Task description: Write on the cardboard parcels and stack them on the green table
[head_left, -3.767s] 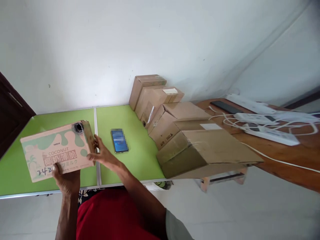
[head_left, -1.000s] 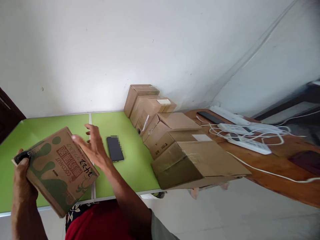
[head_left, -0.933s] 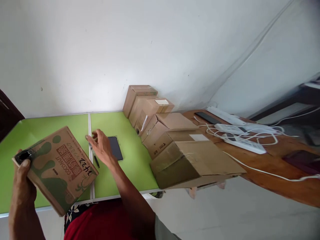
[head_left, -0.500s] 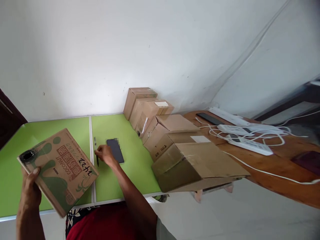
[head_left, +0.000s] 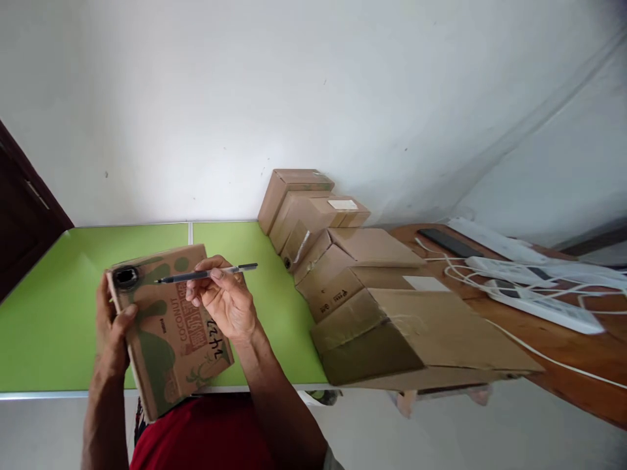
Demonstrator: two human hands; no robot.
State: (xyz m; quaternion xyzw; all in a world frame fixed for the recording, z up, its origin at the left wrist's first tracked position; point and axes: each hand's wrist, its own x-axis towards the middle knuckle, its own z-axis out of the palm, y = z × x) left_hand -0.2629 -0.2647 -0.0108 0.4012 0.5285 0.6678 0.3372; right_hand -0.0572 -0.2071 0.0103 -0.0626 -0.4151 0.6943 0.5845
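The person is wearing a plain deep-red garment across the front; a grey sleeve is showing at near right, dark cloth at near left.

Hands: two are seen, left hand and right hand
Held box: one is seen
Pen: one is counted
Row boxes: at least four; the exact number cannot be told
Labels: two are seen
Tables: two, green table and brown table

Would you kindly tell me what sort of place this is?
Perhaps a home or office room: a green table, a row of cardboard boxes and power strips on a wooden table.
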